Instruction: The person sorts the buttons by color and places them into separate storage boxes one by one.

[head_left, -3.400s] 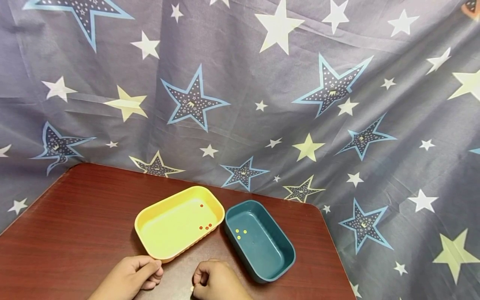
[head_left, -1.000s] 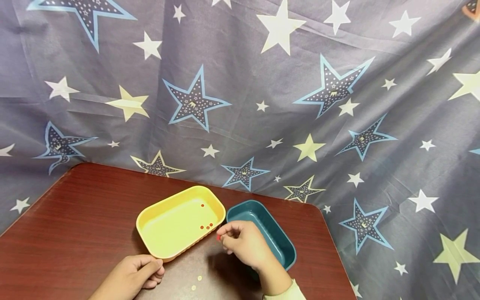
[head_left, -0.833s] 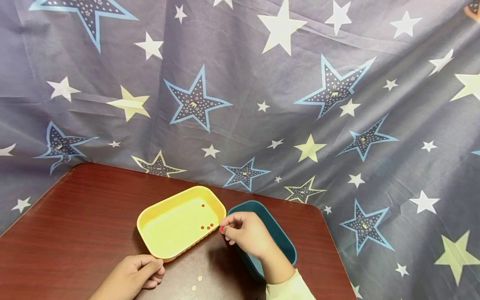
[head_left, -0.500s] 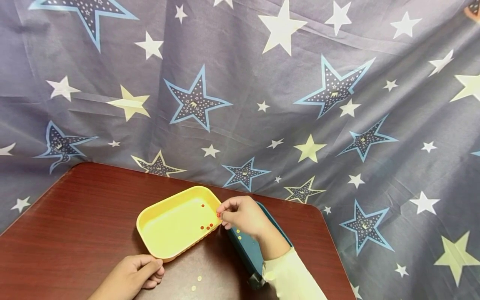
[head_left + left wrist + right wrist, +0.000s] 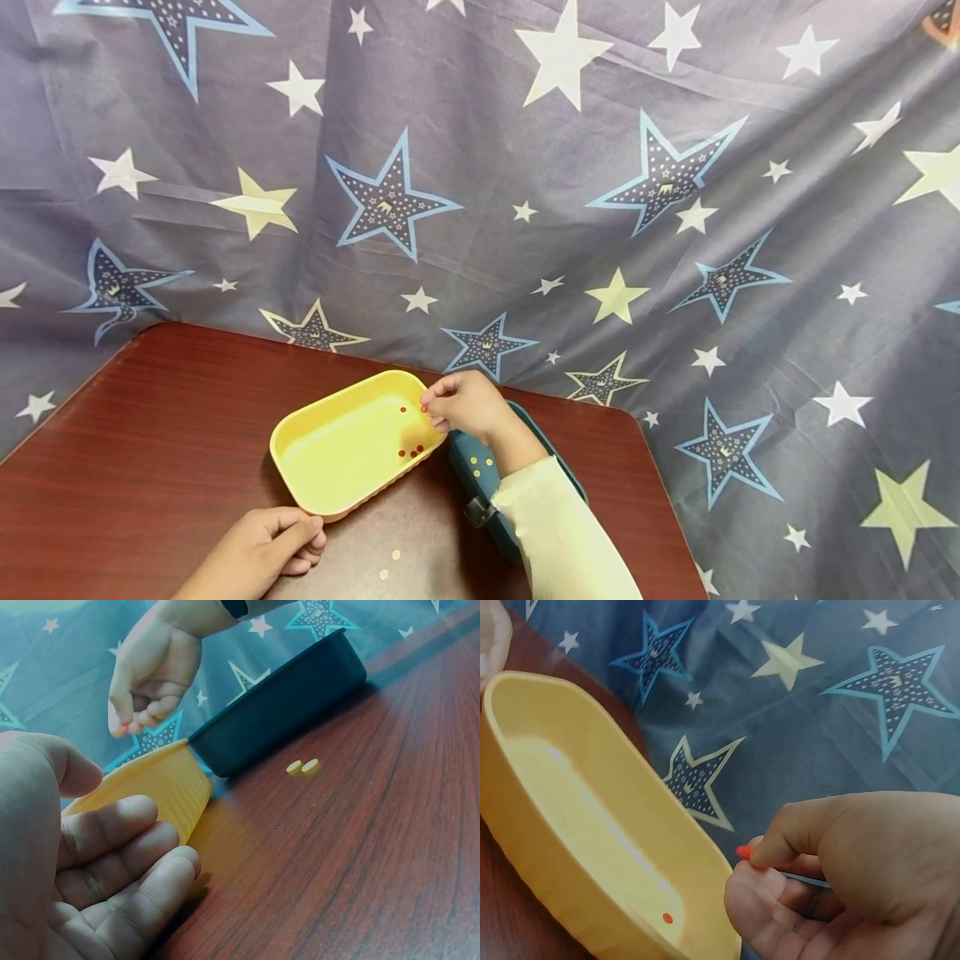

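My right hand (image 5: pixel 472 408) pinches a small red pill (image 5: pixel 744 852) between thumb and index finger, over the far right end of the yellow bin (image 5: pixel 330 450). Several red pills (image 5: pixel 402 454) lie inside at that end. My left hand (image 5: pixel 258 550) holds the bin's near corner by the rim, thumb on top. Right of the yellow bin stands a dark teal bin (image 5: pixel 285 705) with three yellow pills (image 5: pixel 490 462) in view; my right forearm hides part of it. Two more yellow pills (image 5: pixel 302 766) lie on the table in front of the bins.
The bins stand on a reddish-brown wooden table (image 5: pixel 172 417). A grey curtain with stars (image 5: pixel 480 167) hangs right behind its back edge. A dark strap (image 5: pixel 480 512) sits at my right wrist, below the pale sleeve (image 5: pixel 562 525).
My right hand has picked up the red pill near the table's front and carried it up over the yellow bin's far right end. My left hand has kept its hold on the yellow bin.
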Demonstrator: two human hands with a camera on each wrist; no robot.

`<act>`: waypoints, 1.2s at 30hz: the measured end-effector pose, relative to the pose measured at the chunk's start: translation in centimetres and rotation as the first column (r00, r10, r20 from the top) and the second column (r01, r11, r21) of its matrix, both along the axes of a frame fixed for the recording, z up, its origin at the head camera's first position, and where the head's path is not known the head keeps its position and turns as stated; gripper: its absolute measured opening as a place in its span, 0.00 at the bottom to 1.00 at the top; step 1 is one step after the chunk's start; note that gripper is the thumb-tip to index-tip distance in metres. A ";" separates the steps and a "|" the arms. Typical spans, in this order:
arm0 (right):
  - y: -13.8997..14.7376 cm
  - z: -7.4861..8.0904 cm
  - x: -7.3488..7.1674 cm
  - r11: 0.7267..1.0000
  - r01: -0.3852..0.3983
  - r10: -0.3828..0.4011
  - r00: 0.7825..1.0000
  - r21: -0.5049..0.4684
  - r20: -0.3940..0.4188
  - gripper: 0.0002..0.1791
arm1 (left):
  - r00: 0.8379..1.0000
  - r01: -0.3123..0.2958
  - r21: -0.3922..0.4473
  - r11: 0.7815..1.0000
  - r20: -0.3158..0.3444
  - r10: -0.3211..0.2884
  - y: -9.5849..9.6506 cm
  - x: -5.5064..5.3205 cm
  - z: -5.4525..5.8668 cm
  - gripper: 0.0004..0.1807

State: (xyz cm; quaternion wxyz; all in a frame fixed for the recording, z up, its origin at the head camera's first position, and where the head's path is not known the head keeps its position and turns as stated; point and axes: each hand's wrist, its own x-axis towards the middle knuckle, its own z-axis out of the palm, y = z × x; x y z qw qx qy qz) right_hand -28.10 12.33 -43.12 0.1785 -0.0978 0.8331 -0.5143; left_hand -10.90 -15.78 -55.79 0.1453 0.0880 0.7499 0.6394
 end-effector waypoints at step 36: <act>2.6 -0.9 6.5 0.974 -0.127 0.148 0.984 0.185 -0.103 0.01 | 1.000 -0.002 0.021 1.000 -0.018 0.003 0.0 -0.1 -0.2 0.19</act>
